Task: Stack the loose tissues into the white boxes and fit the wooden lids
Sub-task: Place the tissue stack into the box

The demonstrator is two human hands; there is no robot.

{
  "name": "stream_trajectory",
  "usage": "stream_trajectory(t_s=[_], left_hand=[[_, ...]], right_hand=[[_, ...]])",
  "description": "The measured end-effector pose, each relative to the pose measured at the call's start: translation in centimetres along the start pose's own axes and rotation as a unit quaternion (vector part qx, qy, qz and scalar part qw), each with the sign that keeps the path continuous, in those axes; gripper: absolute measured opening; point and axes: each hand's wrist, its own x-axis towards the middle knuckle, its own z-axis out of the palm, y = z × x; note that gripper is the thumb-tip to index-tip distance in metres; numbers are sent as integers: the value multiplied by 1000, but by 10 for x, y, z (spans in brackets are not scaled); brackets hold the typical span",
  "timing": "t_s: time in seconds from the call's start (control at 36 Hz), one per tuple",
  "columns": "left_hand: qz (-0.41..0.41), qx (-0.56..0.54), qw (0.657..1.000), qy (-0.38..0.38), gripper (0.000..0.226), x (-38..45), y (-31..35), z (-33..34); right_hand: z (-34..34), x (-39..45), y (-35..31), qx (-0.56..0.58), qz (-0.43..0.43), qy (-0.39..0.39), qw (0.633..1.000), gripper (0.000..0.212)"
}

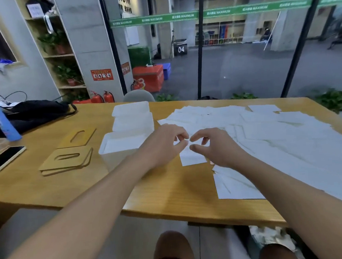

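Head view: both hands meet over the tabletop (49,190) at the near edge of the loose tissues (267,134).
Left hand (165,146): fingertips pinch the top edge of one tissue (192,158).
Right hand (213,146): curled fingers and thumb pinch the same edge.
White boxes (124,144): open, just left of the hands.
Wooden lids (67,160): further left, off the boxes.
Risk: thin sheet may tear or crumple if the pinches pull apart; neighbouring sheets may drag along.

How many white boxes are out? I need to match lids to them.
3, in a row left of the tissues: the nearest box beside the left hand, the middle box behind it, the far box at the back.
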Motion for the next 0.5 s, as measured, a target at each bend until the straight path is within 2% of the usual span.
stream_trajectory(t_s=[0.17, 0.31, 0.42, 0.5], left_hand=[[7, -15, 999, -51, 15, 26, 17, 56], [-17, -30, 997, -73, 15, 36, 20, 91], [-15, -46, 995, -88, 14, 35, 24, 112], [-15, -55, 995, -84, 10, 33, 26, 122]], right_hand=[[-28, -30, 56, 7, 56, 7, 998, 21], [-42, -50, 84, 7, 90, 4, 996, 22], [-48, -68, 88, -6, 60, -34, 998, 27], [-44, -82, 88, -53, 6, -64, 997, 30]])
